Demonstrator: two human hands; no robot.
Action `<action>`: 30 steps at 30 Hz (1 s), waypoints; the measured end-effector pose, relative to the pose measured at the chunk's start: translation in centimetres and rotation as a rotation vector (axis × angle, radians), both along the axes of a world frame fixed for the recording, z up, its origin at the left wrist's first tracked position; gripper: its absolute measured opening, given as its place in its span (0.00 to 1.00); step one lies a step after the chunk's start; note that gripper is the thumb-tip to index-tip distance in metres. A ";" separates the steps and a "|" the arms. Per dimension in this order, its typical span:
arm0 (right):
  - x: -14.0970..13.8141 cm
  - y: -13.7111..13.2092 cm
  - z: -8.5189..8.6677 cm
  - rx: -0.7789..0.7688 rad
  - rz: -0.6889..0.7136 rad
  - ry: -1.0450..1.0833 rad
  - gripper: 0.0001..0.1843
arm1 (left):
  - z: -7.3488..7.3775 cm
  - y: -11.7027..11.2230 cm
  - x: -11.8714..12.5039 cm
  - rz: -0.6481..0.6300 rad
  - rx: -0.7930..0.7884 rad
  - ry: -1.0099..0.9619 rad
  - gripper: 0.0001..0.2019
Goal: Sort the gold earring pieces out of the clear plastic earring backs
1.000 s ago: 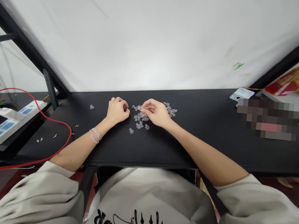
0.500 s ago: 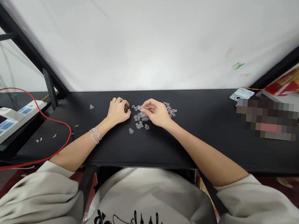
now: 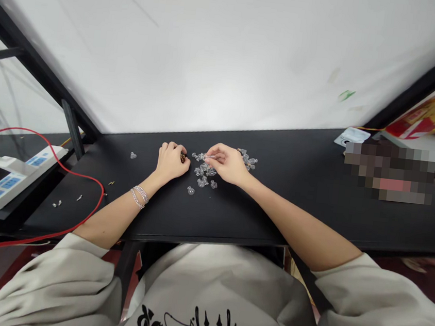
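My left hand (image 3: pixel 173 161) rests on the black table (image 3: pixel 275 205) with its fingers curled round several small brown pieces (image 3: pixel 183 158), which look like tiny corks. Thumb and fingertips of my right hand (image 3: pixel 227 163) are pinched on a small clear glass bottle (image 3: pixel 211 156), partly hidden by the fingers. Under and beside this hand lie several tiny clear glass bottles (image 3: pixel 201 183) of various shapes. More clear bottles (image 3: pixel 249 160) show just past the right wrist. A single round bottle (image 3: pixel 190 191) lies nearer to me.
One clear piece (image 3: pixel 133 155) lies left of my left hand. Small metal bits (image 3: pixel 57 203) are at the table's left, near a red cable (image 3: pixel 91 212) and white power strips (image 3: pixel 25 174). A pale blue camera-like object (image 3: pixel 351 137) sits at the back right.
Both my hands stay almost where they were, with the same grips. At the far left edge, another person's hand has gone from view, and green round things show more there.
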State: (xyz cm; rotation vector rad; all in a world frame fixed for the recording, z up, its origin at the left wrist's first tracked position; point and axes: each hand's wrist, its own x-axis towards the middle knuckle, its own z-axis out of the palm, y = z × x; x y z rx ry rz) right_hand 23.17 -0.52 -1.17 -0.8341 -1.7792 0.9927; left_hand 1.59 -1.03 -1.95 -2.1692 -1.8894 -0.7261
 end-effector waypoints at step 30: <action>6.0 3.3 4.1 0.132 -0.469 -0.321 0.13 | 1.9 -2.4 1.6 -0.467 -0.015 -0.102 0.05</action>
